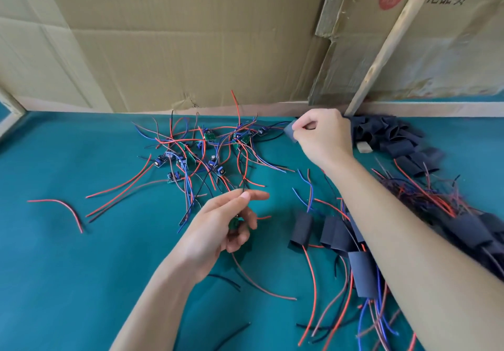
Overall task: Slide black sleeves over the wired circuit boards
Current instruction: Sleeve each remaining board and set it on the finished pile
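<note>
Left hand: fingers curled round a green wired circuit board.
Right hand: fingers pinch a black sleeve.
Handling: sleeve looks light, floppy; pinch its edge, keep its mouth open.

Two bare forearms are showing, the left hand at lower centre of the frame, the right hand at upper right; no sleeves, rings or watch are showing.

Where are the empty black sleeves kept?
In the head view, the loose pile of empty black sleeves lies at the table's far right, against the cardboard wall, beside the right hand.
</note>
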Demonstrator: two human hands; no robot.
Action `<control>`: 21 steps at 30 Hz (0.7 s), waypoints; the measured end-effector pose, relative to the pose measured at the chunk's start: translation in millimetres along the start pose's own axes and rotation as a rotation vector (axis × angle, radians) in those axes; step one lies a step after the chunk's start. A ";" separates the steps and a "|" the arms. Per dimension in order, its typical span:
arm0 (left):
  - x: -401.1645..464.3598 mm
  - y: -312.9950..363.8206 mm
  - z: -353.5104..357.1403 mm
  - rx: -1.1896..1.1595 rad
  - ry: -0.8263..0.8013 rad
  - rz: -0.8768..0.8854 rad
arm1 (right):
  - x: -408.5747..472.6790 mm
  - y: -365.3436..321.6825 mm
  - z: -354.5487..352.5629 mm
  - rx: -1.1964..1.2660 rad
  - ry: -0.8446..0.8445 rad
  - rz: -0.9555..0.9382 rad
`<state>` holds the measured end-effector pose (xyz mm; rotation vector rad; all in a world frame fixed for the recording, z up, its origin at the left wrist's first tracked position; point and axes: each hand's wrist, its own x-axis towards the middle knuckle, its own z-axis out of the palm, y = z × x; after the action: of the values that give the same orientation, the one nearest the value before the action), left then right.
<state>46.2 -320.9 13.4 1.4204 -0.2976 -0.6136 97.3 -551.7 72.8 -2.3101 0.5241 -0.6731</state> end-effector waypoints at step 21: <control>-3.4 -2.7 10.2 0.233 0.003 0.042 | -137.7 2.1 -15.5 0.593 -0.449 -0.022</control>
<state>37.3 -327.5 12.8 1.6338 -0.4058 -0.5560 -20.6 -488.1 37.0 -1.8171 0.0686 -0.2489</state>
